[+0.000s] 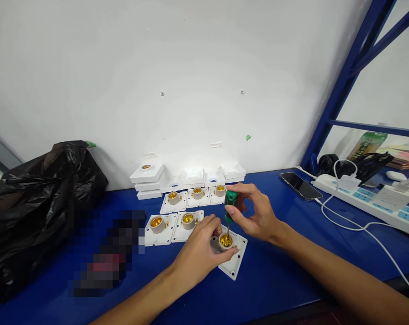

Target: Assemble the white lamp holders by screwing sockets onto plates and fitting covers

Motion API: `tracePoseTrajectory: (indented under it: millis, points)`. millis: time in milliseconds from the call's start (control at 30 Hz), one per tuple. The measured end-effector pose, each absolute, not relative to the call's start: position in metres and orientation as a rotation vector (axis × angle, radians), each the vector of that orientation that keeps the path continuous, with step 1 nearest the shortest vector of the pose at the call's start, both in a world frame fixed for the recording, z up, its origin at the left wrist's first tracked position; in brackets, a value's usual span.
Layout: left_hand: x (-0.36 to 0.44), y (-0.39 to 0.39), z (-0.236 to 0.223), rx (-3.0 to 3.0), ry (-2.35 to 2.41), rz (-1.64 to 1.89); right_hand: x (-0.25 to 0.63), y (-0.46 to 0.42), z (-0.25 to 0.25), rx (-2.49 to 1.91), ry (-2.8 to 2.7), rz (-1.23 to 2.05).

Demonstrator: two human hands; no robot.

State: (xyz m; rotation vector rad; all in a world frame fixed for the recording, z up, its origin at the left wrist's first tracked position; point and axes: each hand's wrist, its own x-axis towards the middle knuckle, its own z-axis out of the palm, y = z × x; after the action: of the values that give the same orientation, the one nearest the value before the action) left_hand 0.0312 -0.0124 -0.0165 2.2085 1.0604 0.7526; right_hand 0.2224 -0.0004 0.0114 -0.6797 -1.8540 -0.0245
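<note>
My right hand (255, 210) grips the green handle of a screwdriver (230, 198), held upright with its shaft reaching down into a lamp socket (226, 242). The socket has a brass-coloured inside and a pale round rim. It sits on a square white base plate (236, 262), turned at an angle on the blue table. My left hand (204, 246) holds the socket, fingers behind it and thumb along its near side, covering the plate's left part. Just beyond, several more white plates (180, 233) with brass-lined sockets lie in two rows.
White square covers (192, 177) stand along the wall, with a stack (146, 183) at their left. A black plastic bag (44, 198) fills the table's left side, near a blurred dark object (105, 257). At right lie a phone (299, 186), a power strip (363, 194) and white cables.
</note>
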Motion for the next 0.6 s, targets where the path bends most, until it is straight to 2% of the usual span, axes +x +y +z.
tracePoseTrajectory:
  millis: [300,600]
  points:
    - [0.0303,-0.0114,-0.0176,2.228,1.028,0.771,0.2227,-0.0035,0.0142,-0.691,-1.956,-0.096]
    - [0.0291,-0.0109,-0.0209,2.205,1.035,0.764,0.2278,-0.0065,0.02,-0.719,-2.041,0.055]
